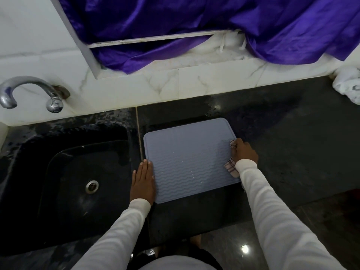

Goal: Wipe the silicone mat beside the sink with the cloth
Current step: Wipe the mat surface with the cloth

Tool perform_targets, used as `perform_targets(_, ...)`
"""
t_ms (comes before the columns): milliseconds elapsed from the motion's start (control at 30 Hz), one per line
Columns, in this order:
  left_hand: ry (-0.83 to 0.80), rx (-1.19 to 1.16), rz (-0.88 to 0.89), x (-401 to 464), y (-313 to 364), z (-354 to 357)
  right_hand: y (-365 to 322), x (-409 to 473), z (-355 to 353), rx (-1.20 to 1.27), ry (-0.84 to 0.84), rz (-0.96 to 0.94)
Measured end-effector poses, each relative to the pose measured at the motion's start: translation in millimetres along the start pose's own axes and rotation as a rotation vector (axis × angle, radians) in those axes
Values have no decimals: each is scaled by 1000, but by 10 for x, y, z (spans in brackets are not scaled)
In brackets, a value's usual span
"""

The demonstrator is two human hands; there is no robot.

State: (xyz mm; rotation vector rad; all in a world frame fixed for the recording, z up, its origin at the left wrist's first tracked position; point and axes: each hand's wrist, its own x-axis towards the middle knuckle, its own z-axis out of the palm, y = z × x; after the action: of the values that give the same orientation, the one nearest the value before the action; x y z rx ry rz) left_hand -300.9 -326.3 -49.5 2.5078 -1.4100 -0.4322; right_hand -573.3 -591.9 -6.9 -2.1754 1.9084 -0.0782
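Observation:
A pale blue-grey silicone mat [190, 159] with a wavy ribbed surface lies flat on the dark counter, just right of the sink. My left hand [142, 182] rests flat, fingers together, on the mat's left edge. My right hand [244, 152] is at the mat's right edge, closed on a small checked cloth [230, 167]. Parts of the cloth stick out above and below my fist, and the lower part lies on the mat.
A black sink [74, 184] with a metal drain [92, 187] sits left of the mat, a chrome tap [31, 92] above it on the white marble wall. Purple fabric [194, 22] hangs over the ledge behind. A white bundle [348, 84] lies at the counter's far right.

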Motion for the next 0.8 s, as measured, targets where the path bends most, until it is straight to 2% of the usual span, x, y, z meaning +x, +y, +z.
perform_targets(200,5,-49,-4,0,10,-14,-606,-564,109,136,64,-377)
perform_targets(367,12,-47,-24,2,6,-3,-1275,-1080,462,137,65,-622)
perform_targets(567,7,-20,-14,17,-3,25,-1809,-1337,690,98,3,-741)
perform_targets(800,-21,68,-9,12,-30,31,-2063,-1312,813,-7,-51,-660)
